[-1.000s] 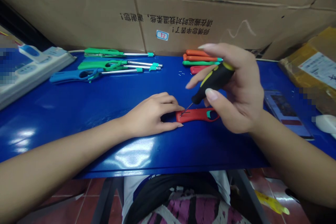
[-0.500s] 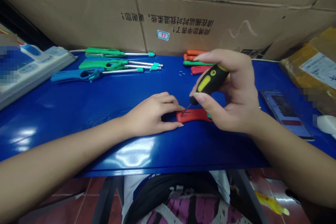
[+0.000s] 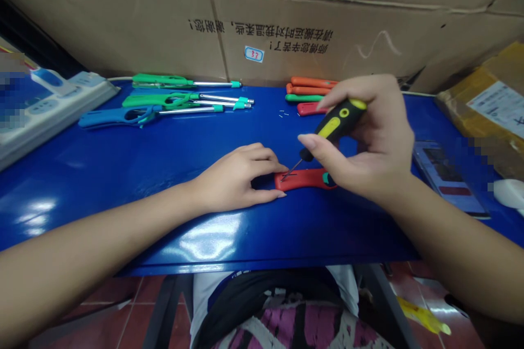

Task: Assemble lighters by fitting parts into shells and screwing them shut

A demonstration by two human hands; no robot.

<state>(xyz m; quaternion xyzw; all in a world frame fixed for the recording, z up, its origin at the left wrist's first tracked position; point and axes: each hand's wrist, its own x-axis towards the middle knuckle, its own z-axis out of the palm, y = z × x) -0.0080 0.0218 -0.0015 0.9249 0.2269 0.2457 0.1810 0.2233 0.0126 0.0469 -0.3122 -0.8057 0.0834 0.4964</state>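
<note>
In the head view a red lighter (image 3: 305,179) lies flat on the blue table, a green part showing near its right end. My left hand (image 3: 241,177) steadies its left end between thumb and fingers. My right hand (image 3: 364,152) grips a black and yellow screwdriver (image 3: 333,125) by the handle. The screwdriver leans to the right, its thin shaft running down to the lighter's left end, where the tip rests. My right hand hides the far right end of the lighter.
Several green and blue long-nosed lighters (image 3: 164,100) lie at the back left, beside a white power strip (image 3: 53,103). Behind the small pins (image 3: 282,114) are orange, green and red handles (image 3: 307,90). A phone (image 3: 450,180) lies right; a cardboard box (image 3: 143,27) stands behind.
My right hand has shifted a little to the right, and the screwdriver tilts further that way. More of the lighter's green part shows. My left hand has stayed put.
</note>
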